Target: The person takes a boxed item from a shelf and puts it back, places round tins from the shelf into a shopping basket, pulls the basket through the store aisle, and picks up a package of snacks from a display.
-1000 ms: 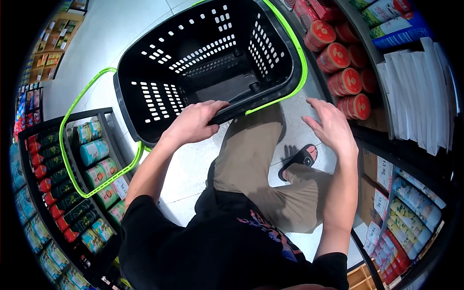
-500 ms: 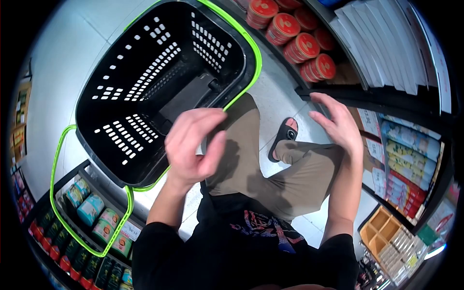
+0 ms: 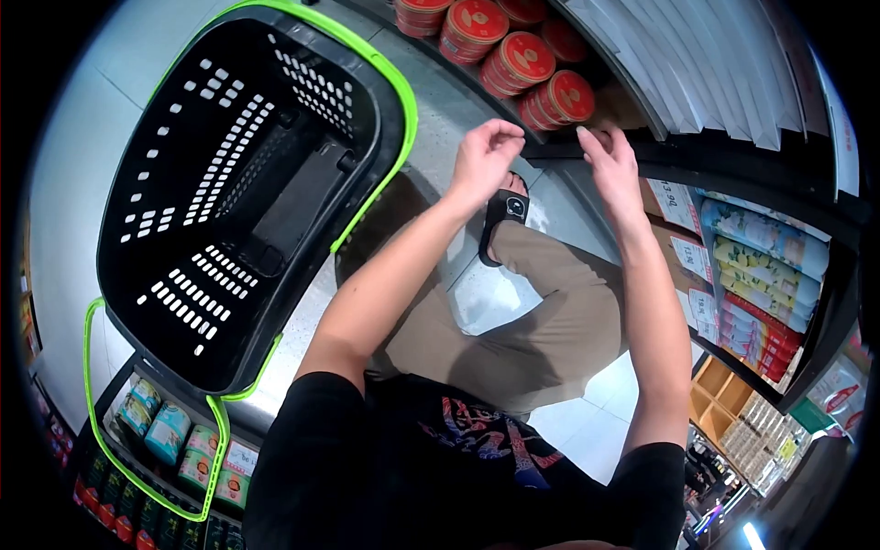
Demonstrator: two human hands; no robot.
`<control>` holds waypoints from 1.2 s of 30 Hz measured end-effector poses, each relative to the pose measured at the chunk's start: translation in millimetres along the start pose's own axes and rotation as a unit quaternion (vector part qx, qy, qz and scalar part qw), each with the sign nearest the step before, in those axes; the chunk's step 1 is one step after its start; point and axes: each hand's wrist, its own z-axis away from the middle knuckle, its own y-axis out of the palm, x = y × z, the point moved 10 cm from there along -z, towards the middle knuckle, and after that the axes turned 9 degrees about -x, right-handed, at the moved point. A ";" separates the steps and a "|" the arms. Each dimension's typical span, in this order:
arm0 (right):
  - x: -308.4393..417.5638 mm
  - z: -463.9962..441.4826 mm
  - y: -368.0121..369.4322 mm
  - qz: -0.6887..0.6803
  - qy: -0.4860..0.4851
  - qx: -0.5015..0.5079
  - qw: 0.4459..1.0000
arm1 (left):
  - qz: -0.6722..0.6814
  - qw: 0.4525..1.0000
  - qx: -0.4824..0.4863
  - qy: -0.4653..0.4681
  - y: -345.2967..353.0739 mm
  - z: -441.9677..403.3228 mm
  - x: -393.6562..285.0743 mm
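Observation:
My left hand [image 3: 486,163] reaches forward in front of the lower shelf, its fingers loosely curled and the thumb close to them; I see nothing in it. Level with it to the right is my right hand [image 3: 611,165], also bare, thumb and fingers apart. Just beyond both hands stand stacks of round red tins [image 3: 556,101] on the shelf, the nearest stack lying between and behind my fingertips. Neither hand visibly touches a tin. To the left, a black shopping basket [image 3: 302,213] with green handles stands upright on the floor with nothing visible inside.
White flat packs [image 3: 678,69] fill the shelf at the upper right. Colourful packages [image 3: 765,257] with price tags [image 3: 689,257] stand at the right. Cans [image 3: 168,431] sit on a low shelf behind the basket's green handle. My sandalled foot [image 3: 506,215] rests beneath my hands.
Both hands have moved forward and closer together, toward the red tins. The left hand has left the basket's side and its fingers have curled more. The view has shifted, with the basket farther left.

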 end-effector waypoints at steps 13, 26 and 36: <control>-41.2 -67.0 23.4 0.032 -0.073 -0.134 0.988 | -0.057 0.996 -0.059 -0.045 13.7 -81.5 102.7; -72.4 -75.5 33.0 -0.089 0.050 -0.215 0.971 | -0.049 0.997 -0.053 -0.017 38.4 -110.1 122.7; -102.3 -82.0 53.7 -0.322 0.197 -0.267 0.887 | -0.039 0.997 -0.047 -0.051 56.9 -105.8 133.1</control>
